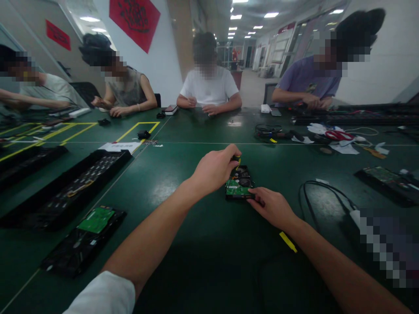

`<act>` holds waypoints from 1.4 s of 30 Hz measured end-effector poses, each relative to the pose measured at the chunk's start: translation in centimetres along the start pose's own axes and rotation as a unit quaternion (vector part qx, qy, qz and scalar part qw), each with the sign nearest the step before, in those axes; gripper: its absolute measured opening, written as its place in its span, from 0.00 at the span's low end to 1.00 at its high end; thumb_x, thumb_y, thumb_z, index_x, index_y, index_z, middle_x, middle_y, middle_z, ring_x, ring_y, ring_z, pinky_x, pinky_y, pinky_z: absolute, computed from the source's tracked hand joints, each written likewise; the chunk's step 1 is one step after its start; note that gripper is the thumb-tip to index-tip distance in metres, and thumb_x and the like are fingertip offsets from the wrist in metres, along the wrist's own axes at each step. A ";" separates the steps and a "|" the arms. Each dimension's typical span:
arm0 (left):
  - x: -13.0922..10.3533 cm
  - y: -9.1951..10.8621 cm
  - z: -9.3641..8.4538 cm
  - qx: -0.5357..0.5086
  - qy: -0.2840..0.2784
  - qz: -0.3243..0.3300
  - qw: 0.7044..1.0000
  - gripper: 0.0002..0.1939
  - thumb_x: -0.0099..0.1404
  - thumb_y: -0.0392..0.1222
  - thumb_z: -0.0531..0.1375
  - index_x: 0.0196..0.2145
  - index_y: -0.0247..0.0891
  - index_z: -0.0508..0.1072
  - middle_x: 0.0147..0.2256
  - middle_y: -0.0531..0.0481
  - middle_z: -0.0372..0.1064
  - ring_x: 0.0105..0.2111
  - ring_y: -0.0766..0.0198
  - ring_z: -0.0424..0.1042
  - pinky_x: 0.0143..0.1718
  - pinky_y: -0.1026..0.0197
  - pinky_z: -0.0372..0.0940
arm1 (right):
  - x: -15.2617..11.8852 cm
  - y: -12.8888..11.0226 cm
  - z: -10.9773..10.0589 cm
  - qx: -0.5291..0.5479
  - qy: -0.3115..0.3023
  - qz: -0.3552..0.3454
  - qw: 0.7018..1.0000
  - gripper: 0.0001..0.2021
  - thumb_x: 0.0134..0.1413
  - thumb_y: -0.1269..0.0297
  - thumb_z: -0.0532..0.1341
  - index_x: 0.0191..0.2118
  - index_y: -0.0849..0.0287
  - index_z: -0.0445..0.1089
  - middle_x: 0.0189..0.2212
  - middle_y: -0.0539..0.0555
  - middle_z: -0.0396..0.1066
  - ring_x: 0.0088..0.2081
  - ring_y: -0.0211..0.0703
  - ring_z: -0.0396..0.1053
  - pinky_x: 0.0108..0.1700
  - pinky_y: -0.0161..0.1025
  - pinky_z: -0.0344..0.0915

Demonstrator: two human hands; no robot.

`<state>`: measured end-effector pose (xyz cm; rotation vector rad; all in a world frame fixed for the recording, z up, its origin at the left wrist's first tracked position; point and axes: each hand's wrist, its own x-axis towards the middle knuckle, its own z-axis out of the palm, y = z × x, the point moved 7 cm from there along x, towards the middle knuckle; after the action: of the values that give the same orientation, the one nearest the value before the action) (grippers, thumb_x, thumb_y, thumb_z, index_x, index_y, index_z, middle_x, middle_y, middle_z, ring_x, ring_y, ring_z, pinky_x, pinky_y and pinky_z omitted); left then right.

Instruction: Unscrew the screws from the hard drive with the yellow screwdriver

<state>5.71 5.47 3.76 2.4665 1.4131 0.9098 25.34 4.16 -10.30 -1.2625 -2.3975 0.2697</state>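
A hard drive (240, 188) lies on the green table with its green circuit board facing up. My left hand (216, 168) is over its far left side, closed around a screwdriver (237, 160) with a yellow and black handle. The screwdriver's tip is too small to make out. At the drive's near right corner, my right hand (271, 205) grips the edge between thumb and fingers. Some of those fingers are hidden beneath the hand.
Left of me lie another hard drive (96, 220) and a long black tray (81, 187). A yellow strip (288, 242) and black cable (304, 192) are on the right, near a further drive (388, 181). Cables and scraps (340, 137) lie beyond. Several people sit across the table.
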 end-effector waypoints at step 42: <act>-1.0 -1.0 -2.8 0.002 0.065 0.096 0.993 0.14 0.71 0.33 0.61 0.50 0.42 0.82 0.46 0.45 0.79 0.45 0.57 0.78 0.50 0.53 0.73 | 0.0 -0.7 -0.4 -0.026 -0.035 -0.007 0.999 0.15 0.70 0.61 0.59 0.58 0.57 0.71 0.41 0.56 0.76 0.35 0.45 0.74 0.35 0.40 0.68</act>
<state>2.99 4.76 5.17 2.6246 1.2300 1.1246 25.06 3.73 -9.73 -1.2773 -2.4875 0.2532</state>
